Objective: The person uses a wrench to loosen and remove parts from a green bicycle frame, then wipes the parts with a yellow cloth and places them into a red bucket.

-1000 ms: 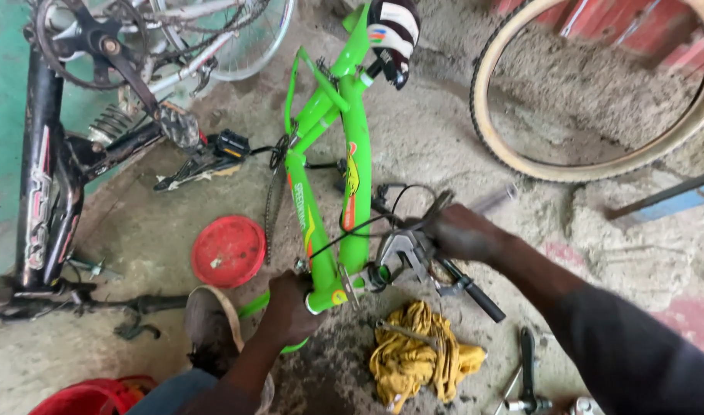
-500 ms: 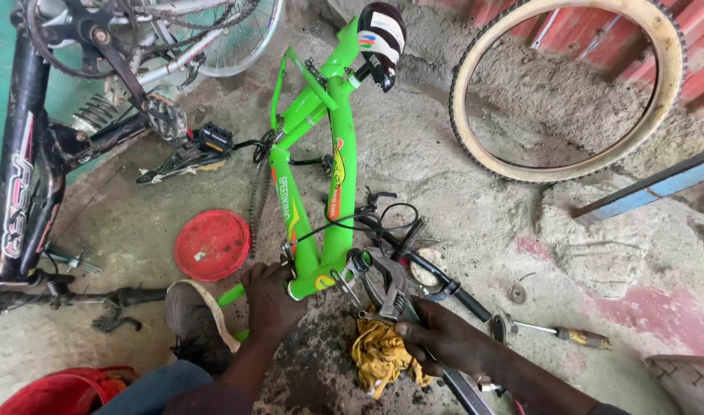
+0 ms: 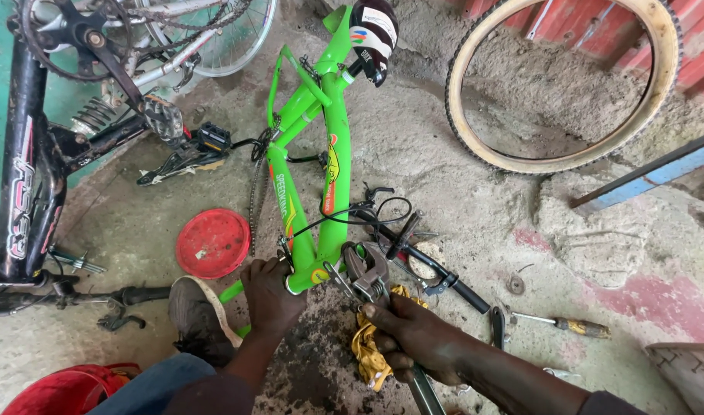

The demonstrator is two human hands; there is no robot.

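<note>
Left hand (image 3: pixel 269 296) grips near end of green bike frame (image 3: pixel 332 165); right hand (image 3: pixel 413 338) clenches pipe wrench (image 3: pixel 369 275) at head tube. Handlebar (image 3: pixel 425 260) loose beside; fitting unfinished.

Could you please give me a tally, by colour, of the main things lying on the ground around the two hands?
Green: 1, the bicycle frame steadied by the left hand.
Red: 2, the round lid and the basin.
Yellow: 1, the rag under the right hand, whose grip is on a pipe wrench.
Tan: 1, the tyre.
Total: 5.
</note>
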